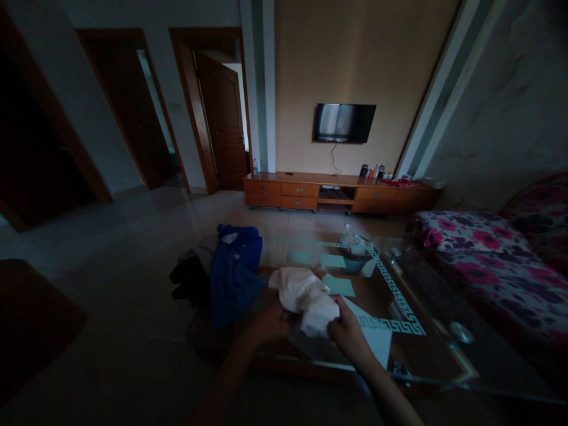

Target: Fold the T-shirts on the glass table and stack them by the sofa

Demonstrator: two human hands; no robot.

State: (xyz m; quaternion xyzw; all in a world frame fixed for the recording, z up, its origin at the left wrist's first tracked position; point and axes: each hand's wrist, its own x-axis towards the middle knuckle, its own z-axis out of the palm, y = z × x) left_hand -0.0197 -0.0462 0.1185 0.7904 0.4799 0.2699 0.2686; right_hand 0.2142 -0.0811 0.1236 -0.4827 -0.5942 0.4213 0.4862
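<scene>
A crumpled white cloth [306, 296] hangs between my two hands over the near part of the glass table [437, 349]. My right hand [344, 325] is closed on the cloth's right edge. At the cloth's left side is my left hand [276, 319], dark and blurred, its fingers partly hidden by the fabric and closed on it. A blue garment [235, 275] lies left of the cloth on the table, with a black item [190, 279] beside it.
A basket [355, 260] appears near the table's far side. Beyond stands a wooden TV cabinet [299, 190] under a wall television [345, 123]. A floral sofa [483, 254] is at the right. Doorways open at the left.
</scene>
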